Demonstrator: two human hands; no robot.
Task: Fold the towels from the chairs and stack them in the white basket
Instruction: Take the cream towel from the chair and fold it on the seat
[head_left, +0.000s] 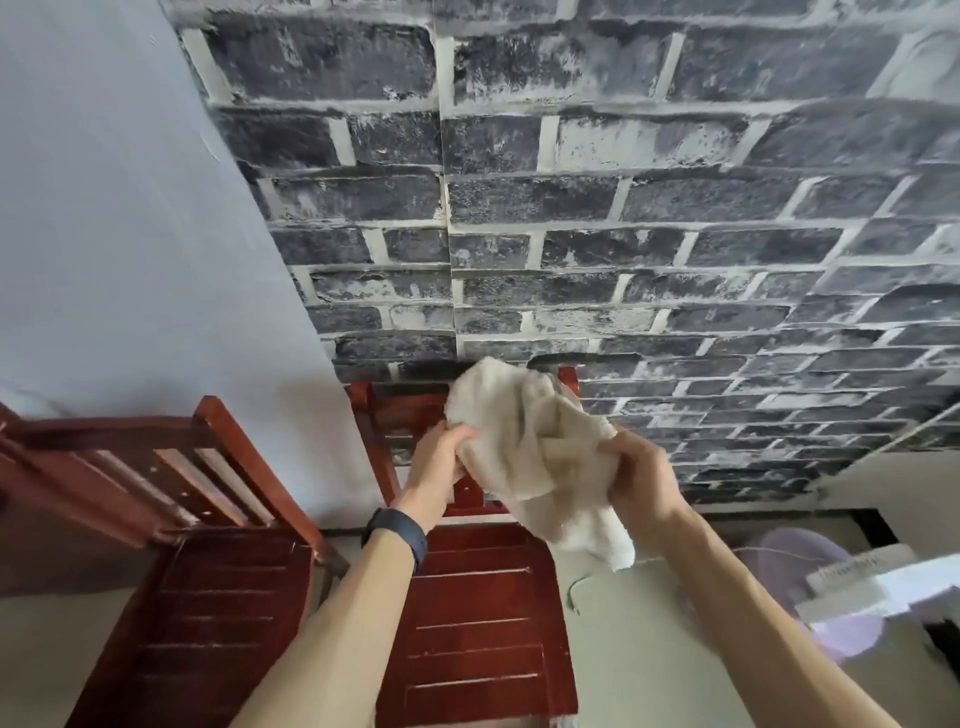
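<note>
A plain pale blue-grey wall (104, 234) on the left meets a wall faced in dark, weathered brick pattern (623, 208) that fills the background, seen from a head-worn camera looking down over a person's outstretched forearms. At far left stands a red-brown wooden chair (208, 597) with a slatted seat, its slatted back angled toward the blue-grey wall. Just beside it, set against the brick pattern, is a second red-brown chair (483, 623) of the same make, its seat directly under the arms. The left hand (439, 462), with a dark wristband (397, 535) on its wrist, is raised in front of that chair's backrest, its fingers curled round the left edge of a cream towel (524, 441). The towel is crumpled and unfolded, held in the air between both hands above the second chair's seat and hiding part of its backrest; one loose corner hangs down just past the seat's right edge, over the light floor (623, 649). The right hand (641, 483) grips the towel's right side, its fingers closed into a bunch of the cloth. Farther right, near the frame's lower edge, lies a pale lilac round object (795, 556) with white flat pieces (883, 587) across it; what they are cannot be told.
</note>
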